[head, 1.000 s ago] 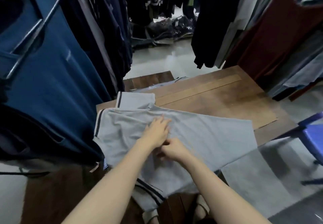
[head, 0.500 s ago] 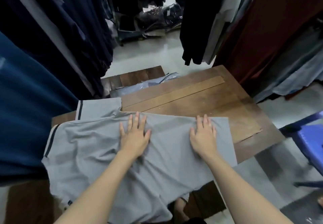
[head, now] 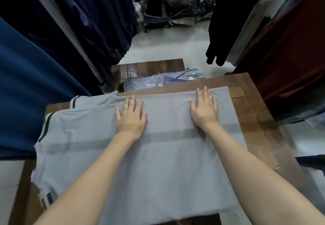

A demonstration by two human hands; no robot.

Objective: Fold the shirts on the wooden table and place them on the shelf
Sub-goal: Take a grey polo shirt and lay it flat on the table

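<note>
Hanging garments (head: 31, 87) flank a narrow aisle on both sides; a wooden table (head: 255, 119) stands between them. A grey shirt (head: 158, 163) with dark-striped trim lies spread flat on the table, collar toward the left, near edge overhanging. Left hand (head: 131, 117) rests palm-down on the shirt, fingers straight and spread; right hand (head: 204, 109) likewise, flat near the far edge. A plastic-wrapped package (head: 151, 82) lies beyond the table.

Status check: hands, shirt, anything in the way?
Left hand, right hand flat, pressing grey shirt. Shirt spread across wooden table. Nothing else lying on it.
</note>
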